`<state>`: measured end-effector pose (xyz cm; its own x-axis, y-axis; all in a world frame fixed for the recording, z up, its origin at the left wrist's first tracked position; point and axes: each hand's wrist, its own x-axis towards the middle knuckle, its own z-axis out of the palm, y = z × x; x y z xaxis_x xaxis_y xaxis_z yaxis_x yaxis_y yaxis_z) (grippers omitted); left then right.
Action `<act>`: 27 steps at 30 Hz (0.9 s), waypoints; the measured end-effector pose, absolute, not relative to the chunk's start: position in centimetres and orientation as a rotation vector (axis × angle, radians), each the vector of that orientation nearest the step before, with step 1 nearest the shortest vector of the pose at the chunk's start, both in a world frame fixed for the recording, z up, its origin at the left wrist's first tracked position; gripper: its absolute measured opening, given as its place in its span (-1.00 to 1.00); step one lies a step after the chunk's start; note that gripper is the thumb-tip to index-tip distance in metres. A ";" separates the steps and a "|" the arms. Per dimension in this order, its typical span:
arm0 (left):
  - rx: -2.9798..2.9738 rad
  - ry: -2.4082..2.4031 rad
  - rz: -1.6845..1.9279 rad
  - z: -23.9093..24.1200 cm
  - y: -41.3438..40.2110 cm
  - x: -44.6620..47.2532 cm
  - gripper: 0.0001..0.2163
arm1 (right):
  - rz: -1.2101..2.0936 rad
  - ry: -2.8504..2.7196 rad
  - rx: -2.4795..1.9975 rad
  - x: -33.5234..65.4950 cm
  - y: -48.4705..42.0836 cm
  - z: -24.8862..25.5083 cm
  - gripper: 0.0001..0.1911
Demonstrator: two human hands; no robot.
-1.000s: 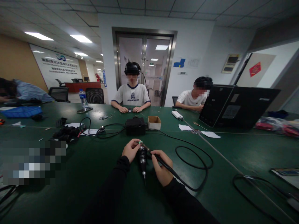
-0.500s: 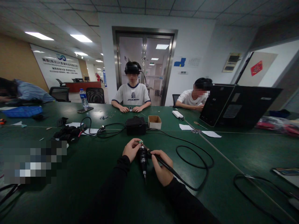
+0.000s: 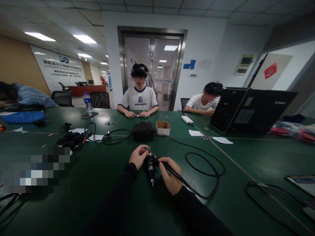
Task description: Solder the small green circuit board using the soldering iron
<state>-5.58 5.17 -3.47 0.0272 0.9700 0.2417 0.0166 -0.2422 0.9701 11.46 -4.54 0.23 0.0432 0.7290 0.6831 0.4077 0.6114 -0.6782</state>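
My left hand [image 3: 137, 156] pinches a small green part [image 3: 148, 149] just above the green table [image 3: 98, 183]. A corded black tool [image 3: 169, 170] is gripped by my right hand [image 3: 170, 175]; its tip points at the small green part. Between my two hands lies a black cylindrical tool [image 3: 150, 167] with a metal tip facing me. The black cord [image 3: 206, 170] of the held tool loops off to the right.
A black box [image 3: 143, 131] and a small cardboard box [image 3: 163, 128] stand beyond my hands. Cables and black gear [image 3: 73, 139] lie at the left, an open laptop [image 3: 248, 111] at the right. Two people sit across the table, another at far left.
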 end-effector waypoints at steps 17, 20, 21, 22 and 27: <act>1.421 1.130 1.344 -4.2 5.6 -5.7 -0.79 | 0.334 -1.541 -1.009 11.6 -4.3 -0.1 -0.89; 1.415 1.125 1.345 -4.1 5.6 -5.6 -0.79 | 0.328 -1.539 -1.005 11.5 -4.4 0.1 -0.88; 1.415 1.128 1.344 -4.1 5.6 -5.6 -0.78 | 0.325 -1.539 -1.002 11.5 -4.4 0.1 -0.89; 1.418 1.131 1.340 -4.0 5.6 -5.6 -0.78 | 0.323 -1.541 -1.002 11.5 -4.5 0.2 -0.89; 1.467 1.217 1.303 -3.8 5.3 -5.6 -0.79 | 0.305 -1.539 -1.008 11.6 -4.5 0.2 -0.89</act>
<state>-5.61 5.29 -3.82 0.0026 0.9777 0.2100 0.1428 -0.2082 0.9676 11.59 -4.53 0.19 0.0871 0.7317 0.6761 0.4187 0.5889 -0.6913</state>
